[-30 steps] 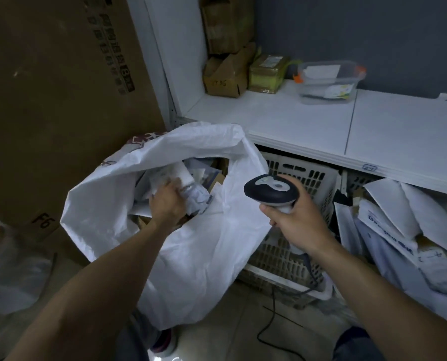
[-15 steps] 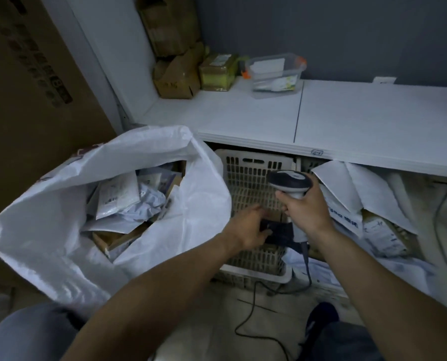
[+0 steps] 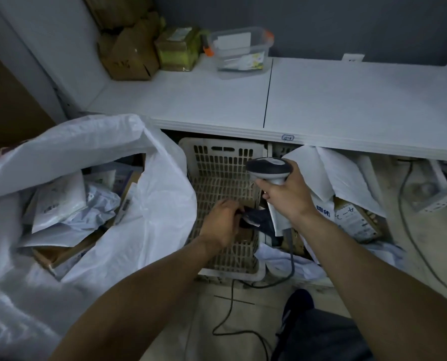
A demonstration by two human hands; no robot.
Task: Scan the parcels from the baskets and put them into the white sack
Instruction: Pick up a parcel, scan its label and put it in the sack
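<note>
**Floor, nearest.** One dark trouser knee (image 3: 321, 334) at lower right. One scanner cable (image 3: 230, 308) loops across the pale floor between the two forearms; this strip is the open room in front of the baskets.

**White sack (image 3: 152, 204), one, left.** The mouth gapes wide. Its right rim lies against the left wall of the slatted basket. Several bagged and boxed parcels (image 3: 58, 201) are inside, piled below the rim; an exact count cannot be made.

**Slatted basket (image 3: 217, 157), one, centre.** The front half juts out from under the counter, and the back wall is tucked beneath the counter's front edge. The basket floor is mostly bare.

**Dark parcel (image 3: 253, 218), one.** It lies low in the slatted basket near its right wall.

**Left hand (image 3: 221, 222).** The arm is stretched forward and down into the basket, knuckles up, with the fingers curled round the dark parcel's left end.

**Right hand (image 3: 287, 194).** It is raised above the basket's right wall, with the fist wrapped tightly round the handle of one scanner (image 3: 267, 166). The scanner's head is uppermost.

**Second basket (image 3: 277, 149), right.** Only a sliver of rim shows. White mailers (image 3: 342, 173) are heaped over it and spill forward.

**Counter (image 3: 321, 100), two white panels.** They meet at one dark seam.

**Back left of the counter.**
- One clear tub (image 3: 240, 50) with orange clips
- One green-wrapped box (image 3: 178, 48)
- At least two cardboard boxes (image 3: 128, 58), stacked in the corner
</note>
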